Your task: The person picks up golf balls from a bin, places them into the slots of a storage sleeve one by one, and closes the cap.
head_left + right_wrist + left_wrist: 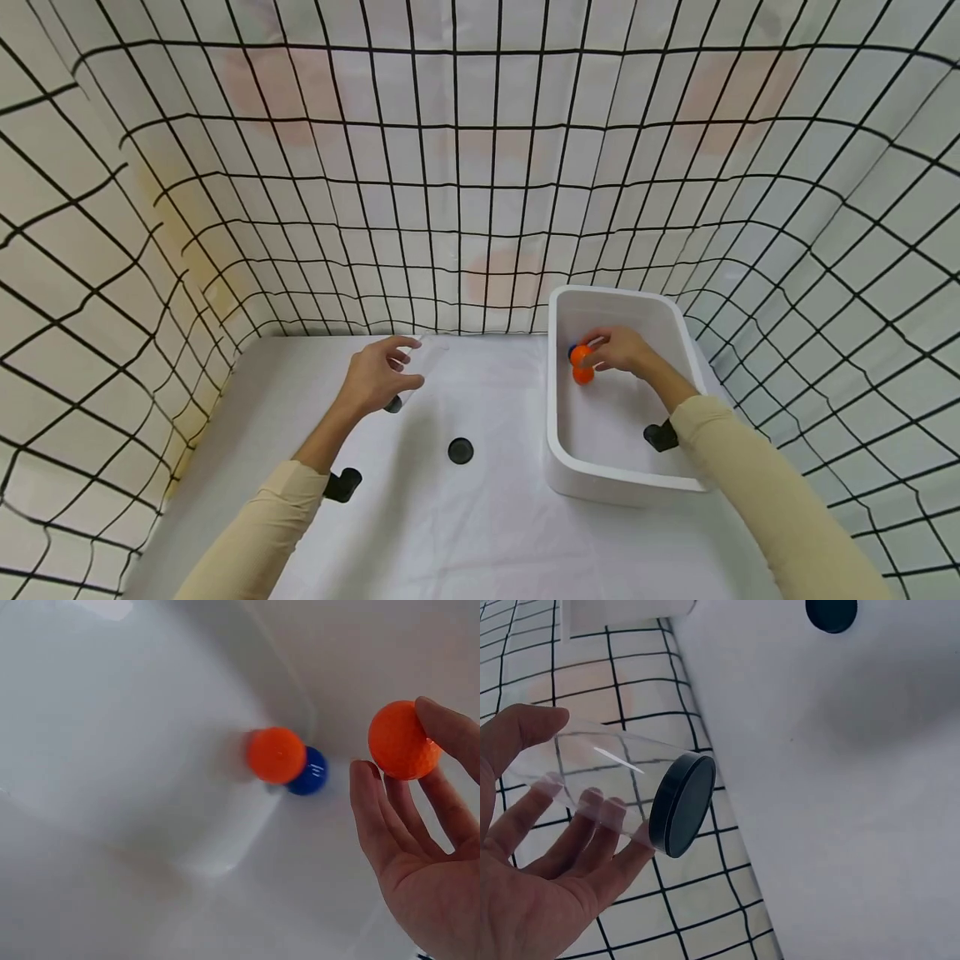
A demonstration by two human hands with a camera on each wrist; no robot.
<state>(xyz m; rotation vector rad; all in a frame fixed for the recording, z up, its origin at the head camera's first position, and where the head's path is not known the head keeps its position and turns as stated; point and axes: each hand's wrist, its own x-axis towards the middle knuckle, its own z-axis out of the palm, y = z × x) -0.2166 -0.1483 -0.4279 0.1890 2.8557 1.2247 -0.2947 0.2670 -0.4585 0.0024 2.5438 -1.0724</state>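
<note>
My left hand (pixel 375 375) holds a clear plastic tube (pixel 604 761), thumb on one side and fingers on the other. A black cap (pixel 688 806) closes the tube's lower end, and the tube lies tilted in the hand. Over in the white bin (pixel 630 481), my right hand (pixel 621 348) pinches an orange golf ball (pixel 403 741) between thumb and fingers. Below it, another orange ball (pixel 276 754) and a blue ball (pixel 310 774) with white marks lie side by side in the bin, the orange partly covering the blue in the right wrist view.
A round black lid (pixel 461 451) lies on the white-covered table (pixel 480 533) between the hands, left of the bin. Black netting (pixel 495 183) encloses the table at the back and both sides, close behind the bin's far rim.
</note>
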